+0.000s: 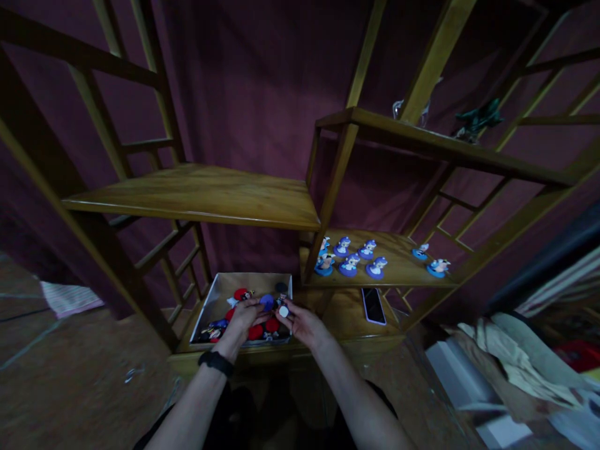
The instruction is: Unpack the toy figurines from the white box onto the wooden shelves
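Apparently pinched by their rims for fine control: my left grip (244, 317) clamped on a purple disc (267, 302), my right grip (304, 323) on a white disc (284, 311), both over the box (212, 299). Box walls likely corral the red pieces (255, 332). Room runs rightward along the lower shelf (338, 310) toward the phone (374, 305); the upper shelf (201, 192) overhangs the back edge, limiting lift.

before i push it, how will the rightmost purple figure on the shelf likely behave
The figure likely slides before tipping under a low push, as its round base looks broad. Its moulded look suggests stiffness. Knocked over, it might roll off, since it stands near the front edge of the shelf.
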A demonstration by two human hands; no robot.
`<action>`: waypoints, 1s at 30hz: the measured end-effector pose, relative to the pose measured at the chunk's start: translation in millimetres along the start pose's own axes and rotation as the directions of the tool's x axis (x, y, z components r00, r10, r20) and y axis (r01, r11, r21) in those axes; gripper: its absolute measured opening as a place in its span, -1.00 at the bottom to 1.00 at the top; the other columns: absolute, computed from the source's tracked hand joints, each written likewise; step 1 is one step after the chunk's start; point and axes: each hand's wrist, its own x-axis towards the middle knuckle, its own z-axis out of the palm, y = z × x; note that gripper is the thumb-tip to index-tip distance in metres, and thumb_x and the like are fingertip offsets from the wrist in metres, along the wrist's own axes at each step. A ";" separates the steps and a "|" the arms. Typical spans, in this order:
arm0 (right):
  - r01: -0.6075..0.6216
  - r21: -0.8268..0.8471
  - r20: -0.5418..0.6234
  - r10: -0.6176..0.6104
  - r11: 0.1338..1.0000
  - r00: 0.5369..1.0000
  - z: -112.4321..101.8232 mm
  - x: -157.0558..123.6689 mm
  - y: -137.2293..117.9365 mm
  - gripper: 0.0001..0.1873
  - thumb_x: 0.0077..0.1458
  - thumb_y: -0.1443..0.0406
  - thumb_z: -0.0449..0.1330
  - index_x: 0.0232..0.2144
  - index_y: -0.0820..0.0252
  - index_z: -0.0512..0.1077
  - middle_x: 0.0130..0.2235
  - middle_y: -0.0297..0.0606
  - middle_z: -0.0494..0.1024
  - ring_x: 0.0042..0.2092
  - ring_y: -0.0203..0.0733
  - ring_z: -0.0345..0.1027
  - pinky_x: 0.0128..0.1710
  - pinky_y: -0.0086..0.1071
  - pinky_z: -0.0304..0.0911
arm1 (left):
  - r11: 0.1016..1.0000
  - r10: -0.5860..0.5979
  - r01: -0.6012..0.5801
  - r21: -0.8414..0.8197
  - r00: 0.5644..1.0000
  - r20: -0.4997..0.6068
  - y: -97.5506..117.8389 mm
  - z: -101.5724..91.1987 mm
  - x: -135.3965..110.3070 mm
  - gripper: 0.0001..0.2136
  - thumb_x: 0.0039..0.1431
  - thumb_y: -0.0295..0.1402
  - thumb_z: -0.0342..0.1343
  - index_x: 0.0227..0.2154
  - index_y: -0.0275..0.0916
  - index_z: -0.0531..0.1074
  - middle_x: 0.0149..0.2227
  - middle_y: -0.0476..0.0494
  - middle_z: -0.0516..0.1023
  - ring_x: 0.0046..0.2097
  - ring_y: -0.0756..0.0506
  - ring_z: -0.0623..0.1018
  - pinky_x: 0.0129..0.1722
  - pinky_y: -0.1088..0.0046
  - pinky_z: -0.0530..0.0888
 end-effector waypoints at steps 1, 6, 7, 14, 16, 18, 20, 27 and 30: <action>0.044 -0.004 -0.004 -0.044 0.999 0.999 0.5 1.6 0.0 -0.83 -0.07 0.38 0.25 -0.34 0.24 0.39 -0.33 -0.29 0.51 -0.26 -0.27 0.43 -0.19 -0.34 0.38 | 1.000 -0.005 0.004 0.019 1.000 0.010 -0.9 1.3 -0.2 -0.86 -0.10 -0.69 0.11 -0.50 -0.36 0.45 -0.52 -0.24 0.56 -0.50 -0.08 0.56 -0.49 0.46 0.50; 0.175 -0.020 -0.139 -0.176 0.984 0.975 -1.8 15.2 4.3 -0.85 -0.16 0.33 0.30 -0.46 0.21 0.43 -0.40 -0.35 0.52 -0.31 -0.30 0.40 -0.24 -0.36 0.39 | 0.992 -0.002 -0.001 0.123 1.000 0.023 -6.1 8.5 3.2 -0.91 -0.08 -0.63 0.13 -0.49 -0.36 0.44 -0.53 -0.18 0.55 -0.50 -0.04 0.55 -0.41 0.43 0.52; 0.173 -0.008 -0.162 -0.172 0.985 0.972 -2.8 18.1 5.1 -0.89 -0.15 0.34 0.29 -0.48 0.22 0.44 -0.42 -0.35 0.52 -0.32 -0.31 0.40 -0.25 -0.37 0.39 | 0.991 -0.001 -0.001 0.131 1.000 0.019 -7.2 9.8 5.1 -0.92 -0.08 -0.62 0.14 -0.49 -0.36 0.42 -0.53 -0.18 0.55 -0.51 -0.04 0.55 -0.40 0.42 0.52; 0.244 -0.096 -0.060 -0.250 0.965 0.966 -4.1 24.9 6.4 -0.81 -0.26 0.44 0.29 -0.47 0.25 0.40 -0.38 -0.33 0.51 -0.27 -0.30 0.42 -0.16 -0.39 0.37 | 0.988 0.019 -0.028 0.153 0.998 0.063 -7.2 13.4 16.3 -0.92 -0.11 -0.51 0.19 -0.47 -0.37 0.43 -0.54 -0.14 0.54 -0.50 -0.04 0.53 -0.39 0.41 0.52; 0.281 -0.225 -0.052 -0.300 0.933 0.953 -4.0 25.5 6.5 -0.70 -0.23 0.32 0.31 -0.36 0.23 0.37 -0.40 -0.34 0.49 -0.35 -0.29 0.43 -0.25 -0.36 0.40 | 0.986 0.020 -0.037 0.163 0.994 0.104 -5.9 13.3 18.6 -0.88 -0.13 -0.47 0.22 -0.46 -0.38 0.44 -0.53 -0.15 0.54 -0.48 -0.05 0.53 -0.40 0.42 0.51; 0.321 -0.373 -0.080 -0.375 0.871 0.924 -4.6 27.8 6.6 -0.60 -0.24 0.21 0.32 -0.30 0.20 0.32 -0.43 -0.40 0.45 -0.45 -0.33 0.40 -0.38 -0.37 0.41 | 0.985 0.014 -0.033 0.168 0.993 0.114 -5.0 13.1 21.5 -0.87 -0.14 -0.45 0.24 -0.48 -0.38 0.44 -0.53 -0.16 0.54 -0.49 -0.05 0.53 -0.42 0.44 0.50; 0.357 -0.487 -0.092 -0.453 0.797 0.887 -5.9 31.3 6.6 -0.56 -0.27 0.17 0.33 -0.31 0.17 0.29 -0.44 -0.44 0.41 -0.50 -0.37 0.37 -0.45 -0.41 0.40 | 0.984 0.006 -0.024 0.174 0.995 0.101 -4.3 12.9 25.0 -0.89 -0.13 -0.46 0.23 -0.50 -0.38 0.44 -0.56 -0.13 0.53 -0.52 -0.03 0.52 -0.45 0.45 0.49; 0.341 -0.568 -0.088 -0.468 0.749 0.879 -7.1 40.4 6.9 -0.58 -0.29 0.15 0.31 -0.36 0.22 0.32 -0.49 -0.41 0.38 -0.48 -0.34 0.36 -0.43 -0.40 0.40 | 0.970 -0.004 -0.022 0.243 0.995 0.104 -0.7 10.1 29.2 -0.88 -0.15 -0.43 0.24 -0.61 -0.36 0.42 -0.66 -0.06 0.48 -0.60 0.02 0.46 -0.52 0.51 0.45; 0.342 -0.585 -0.068 -0.465 0.735 0.883 -6.8 41.3 10.0 -0.60 -0.25 0.14 0.29 -0.35 0.20 0.32 -0.48 -0.40 0.40 -0.47 -0.33 0.37 -0.41 -0.38 0.40 | 0.959 0.031 -0.070 0.275 0.989 0.144 0.3 7.4 27.3 -0.84 -0.17 -0.37 0.25 -0.63 -0.35 0.42 -0.66 -0.07 0.48 -0.59 0.02 0.46 -0.51 0.52 0.44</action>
